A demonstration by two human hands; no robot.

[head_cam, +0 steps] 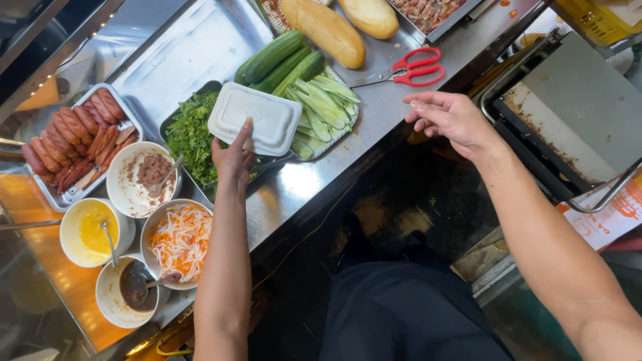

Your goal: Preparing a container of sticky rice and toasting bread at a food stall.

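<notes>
My left hand (233, 158) grips the near edge of a white plastic lid (255, 117), held over a dark tray of chopped green herbs (190, 134). Whole cucumbers (275, 60) and cut cucumber spears (321, 107) lie just beyond the lid. My right hand (447, 119) hovers with its fingers loosely apart and holds nothing, near the counter's edge. Red-handled scissors (418, 67) lie on the steel counter (194, 47) a short way beyond that hand.
Two bread rolls (326, 30) lie at the back. At the left stand a tray of sausages (73, 137), a bowl of brown paste (142, 177), a bowl of shredded carrot and radish (179, 242), a yellow sauce bowl (93, 230) and a dark sauce bowl (127, 291). A metal press (575, 113) stands at right.
</notes>
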